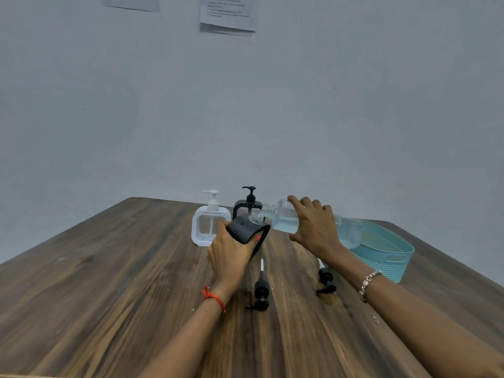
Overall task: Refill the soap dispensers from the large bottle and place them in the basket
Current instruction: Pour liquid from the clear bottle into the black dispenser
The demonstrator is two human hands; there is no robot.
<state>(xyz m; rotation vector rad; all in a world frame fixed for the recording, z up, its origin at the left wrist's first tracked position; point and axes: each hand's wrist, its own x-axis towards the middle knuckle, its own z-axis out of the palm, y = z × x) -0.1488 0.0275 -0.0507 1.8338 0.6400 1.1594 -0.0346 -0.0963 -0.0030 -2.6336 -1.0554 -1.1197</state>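
Over on the left of the wooden table point(109, 282), a white soap dispenser point(210, 227) stands upright with its pump still on, and just behind and to its right a black dispenser with a pump point(247, 205) stands upright too, partly hidden by what the person is holding. The left hand point(229, 255), a red thread point(214, 298) tied at the wrist, is wrapped around an open black dispenser point(246, 231) — tilted toward the right, lifted off the tabletop, its clear threaded neck bare. The mouth of the large bottle point(313, 223) sits right against that neck. The right hand point(316, 225) is clamped over the top of this clear bottle, holding it nearly on its side with the mouth pointing left; pale liquid lies along the lower side. A beaded bracelet point(368, 285) hangs on the right wrist.

On the table below the hands lie two loose black pumps: one pump point(261, 291) in the middle with its tube pointing away from the person, the other pump point(326, 281) near the right forearm. Farther right, behind the bottle's base, sits a light blue basket point(392, 257) — nothing can be seen inside it from here. Printed sheets point(227, 15) hang on the wall behind.
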